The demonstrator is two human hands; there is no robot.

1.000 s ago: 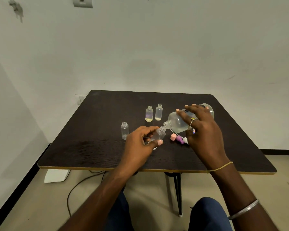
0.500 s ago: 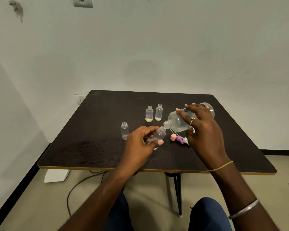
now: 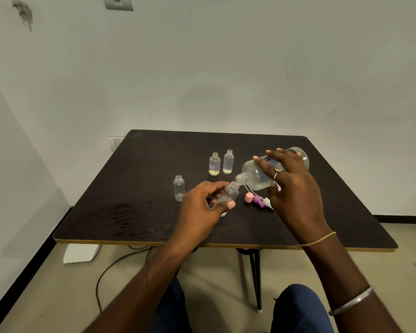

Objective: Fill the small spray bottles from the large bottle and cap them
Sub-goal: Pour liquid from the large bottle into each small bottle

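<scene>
We saw a pale wall (image 3: pixel 226 68) behind a dark table (image 3: pixel 142 188). On the floor below the table's 7 o'clock corner lay a white block (image 3: pixel 81 253) and a dark cable (image 3: pixel 111 267).

The right hand (image 3: pixel 293 188) gripped the large bottle (image 3: pixel 255 175) from above, fingers curled over its body. The bottle hung tipped almost flat over the table, at about 2 o'clock from the centre, with its open neck aimed toward 8 o'clock. Liquid lay along its lower side.

The left hand (image 3: pixel 199 207) pinched a small bottle (image 3: pixel 231 192) between thumb and fingers near the table's centre. It leaned with its mouth toward 1 o'clock, just under the large bottle's neck; we could not tell whether the rims touched.

At its 9 o'clock an empty bottle (image 3: pixel 179 188) stood upright and uncapped. At its 12 o'clock two more stood side by side, uncapped: a yellowish bottle (image 3: pixel 214 163) and a cloudy bottle (image 3: pixel 228 161), both holding liquid.

At the small bottle's 3 o'clock, beneath the large bottle, lay a pink cap (image 3: pixel 249 197), a purple cap (image 3: pixel 259 201) and a white cap (image 3: pixel 267 203), close together beside the right thumb.

A ring (image 3: pixel 277 169) sat on one right finger.
</scene>
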